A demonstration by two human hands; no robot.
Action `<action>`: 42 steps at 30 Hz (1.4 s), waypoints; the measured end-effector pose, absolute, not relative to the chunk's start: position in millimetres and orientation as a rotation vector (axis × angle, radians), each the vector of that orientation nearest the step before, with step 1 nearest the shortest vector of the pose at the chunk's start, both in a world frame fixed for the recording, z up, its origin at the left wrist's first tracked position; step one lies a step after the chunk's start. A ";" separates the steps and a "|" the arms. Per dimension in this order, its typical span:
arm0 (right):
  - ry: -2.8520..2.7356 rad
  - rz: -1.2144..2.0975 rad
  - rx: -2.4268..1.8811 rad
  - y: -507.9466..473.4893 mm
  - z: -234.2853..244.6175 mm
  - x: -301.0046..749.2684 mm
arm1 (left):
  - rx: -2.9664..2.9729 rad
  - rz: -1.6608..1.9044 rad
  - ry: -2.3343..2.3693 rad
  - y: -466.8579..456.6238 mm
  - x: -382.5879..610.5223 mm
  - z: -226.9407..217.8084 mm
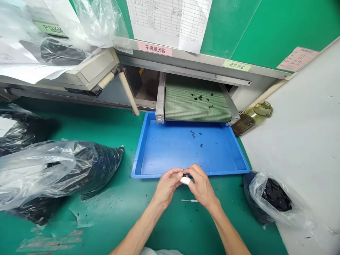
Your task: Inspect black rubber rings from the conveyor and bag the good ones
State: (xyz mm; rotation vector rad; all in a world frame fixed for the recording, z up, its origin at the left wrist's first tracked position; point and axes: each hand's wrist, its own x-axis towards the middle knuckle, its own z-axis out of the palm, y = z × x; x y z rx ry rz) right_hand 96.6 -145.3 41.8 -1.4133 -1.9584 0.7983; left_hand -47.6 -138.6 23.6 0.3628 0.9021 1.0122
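Note:
My left hand (168,185) and my right hand (200,185) meet over the near rim of a blue tray (170,152). Between their fingertips they pinch a small black part (185,175), mostly hidden by the fingers, so its exact kind does not show. A white covering (185,180) wraps my right thumb. Several small black pieces (192,134) lie scattered in the tray. Just below my hands, a thin tool with a white handle (193,200) rests on the green table.
A green conveyor belt (186,106) carrying several black bits ends above the tray. Plastic bags of black parts (98,163) fill the left side. An open bag of black discs (276,194) stands at right. A bottle (252,117) leans by the white wall.

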 end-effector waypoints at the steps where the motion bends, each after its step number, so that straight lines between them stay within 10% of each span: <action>1: -1.932 0.819 -1.425 -151.7 39.7 101.3 | 0.332 1.018 0.903 -144.6 -48.6 22.7; 13: -2.369 0.415 -1.641 -233.5 -36.6 133.9 | 0.382 1.130 0.856 -180.1 -57.1 38.9; 22: -1.825 0.900 -1.435 -197.0 39.3 124.7 | 0.452 1.106 0.805 -170.6 -62.1 43.9; 42: -2.415 0.271 -1.308 -106.6 57.0 94.9 | 0.478 1.144 0.976 -105.5 -66.3 34.7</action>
